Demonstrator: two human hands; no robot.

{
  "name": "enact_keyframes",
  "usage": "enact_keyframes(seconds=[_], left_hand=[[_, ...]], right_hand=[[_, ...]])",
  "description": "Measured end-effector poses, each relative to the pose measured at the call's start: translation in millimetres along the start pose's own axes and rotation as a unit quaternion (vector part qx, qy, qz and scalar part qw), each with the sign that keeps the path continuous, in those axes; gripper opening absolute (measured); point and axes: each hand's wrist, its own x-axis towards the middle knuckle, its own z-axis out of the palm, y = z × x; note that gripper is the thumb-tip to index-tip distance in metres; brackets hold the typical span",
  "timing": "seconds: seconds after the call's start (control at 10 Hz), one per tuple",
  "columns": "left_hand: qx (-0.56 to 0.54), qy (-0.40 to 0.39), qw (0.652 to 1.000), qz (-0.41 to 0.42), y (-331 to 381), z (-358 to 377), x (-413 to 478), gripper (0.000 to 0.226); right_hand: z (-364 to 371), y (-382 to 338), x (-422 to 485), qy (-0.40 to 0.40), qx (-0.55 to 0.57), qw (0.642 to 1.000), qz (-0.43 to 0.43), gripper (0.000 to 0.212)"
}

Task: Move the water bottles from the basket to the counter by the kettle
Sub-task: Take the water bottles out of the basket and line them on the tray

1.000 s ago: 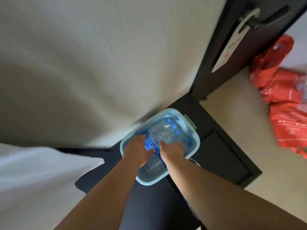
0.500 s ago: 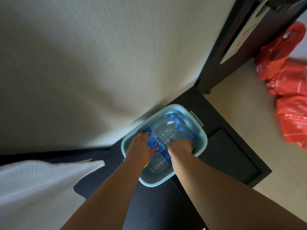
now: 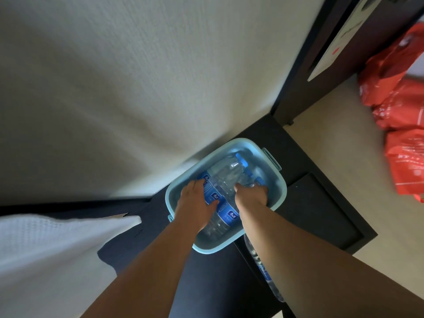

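Both hands reach into the pale blue basket (image 3: 278, 198) on a dark surface. The left hand (image 3: 195, 203) lies on a bottle (image 3: 226, 177), fingers spread over its blue label (image 3: 214, 196), whose print is unreadable. The right hand (image 3: 251, 195) curls around another bottle; its grip is partly hidden.

Both forearms are bare, no sleeves in sight. The left hand (image 3: 195, 203) and the right hand (image 3: 251, 195) show no rings, watch or gloves.
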Motion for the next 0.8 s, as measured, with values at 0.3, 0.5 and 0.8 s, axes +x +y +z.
enact_keyframes(seconds=[0.3, 0.5, 0.8], left_hand=[[-0.105, -0.001, 0.993, -0.063, 6.4, -8.1, -12.9, 0.046], [-0.167, 0.016, 0.984, -0.067, 11.8, -16.3, -36.3, 0.036], [-0.261, 0.036, 0.96, -0.092, 45.2, -33.5, -78.6, 0.043]], right_hand=[[-1.4, 0.1, -20.0, 0.0, 0.295, 0.956, 0.005, 0.059], [-18.9, 10.2, -37.7, 0.066, 0.222, 0.969, -0.082, 0.083], [-73.0, 6.6, -75.6, 0.047, 0.248, 0.958, -0.139, 0.079]])
